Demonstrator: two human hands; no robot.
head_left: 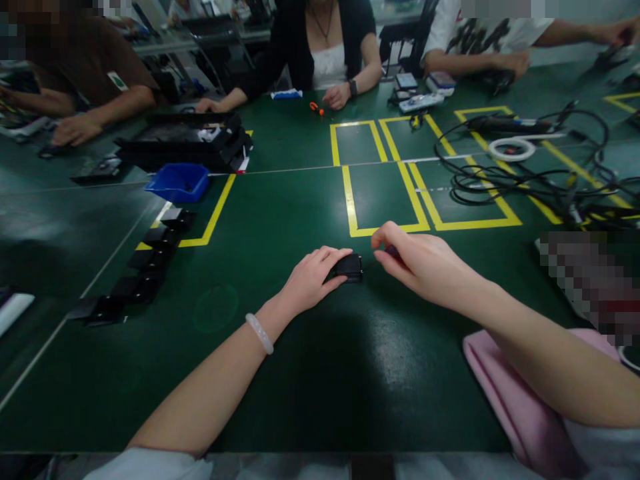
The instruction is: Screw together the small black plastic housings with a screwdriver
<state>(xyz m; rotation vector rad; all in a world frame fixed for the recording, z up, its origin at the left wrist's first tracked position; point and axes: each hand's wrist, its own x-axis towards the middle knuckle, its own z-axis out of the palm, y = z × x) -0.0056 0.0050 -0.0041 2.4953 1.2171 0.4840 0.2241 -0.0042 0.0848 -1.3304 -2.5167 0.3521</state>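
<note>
Between the hands, 1 black device is pinched by the left hand, 1 end facing the right hand, long axis seemingly sideways. 1 small dark tool is gripped by the right hand. Beyond the left hand, leftward, 1 blue tray is seen.

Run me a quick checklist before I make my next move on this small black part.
1. Left hand steadying the black part: ok, fingers and thumb are around it.
2. Part resting on the green table: ok.
3. Right hand gripping the dark object: ok.
4. Dark object's far end touching the part: cannot tell, too faint.
5. Black cables away from both hands: ok, they lie beyond, to the right.
6. Pink cloth apart from the part: ok.
</note>
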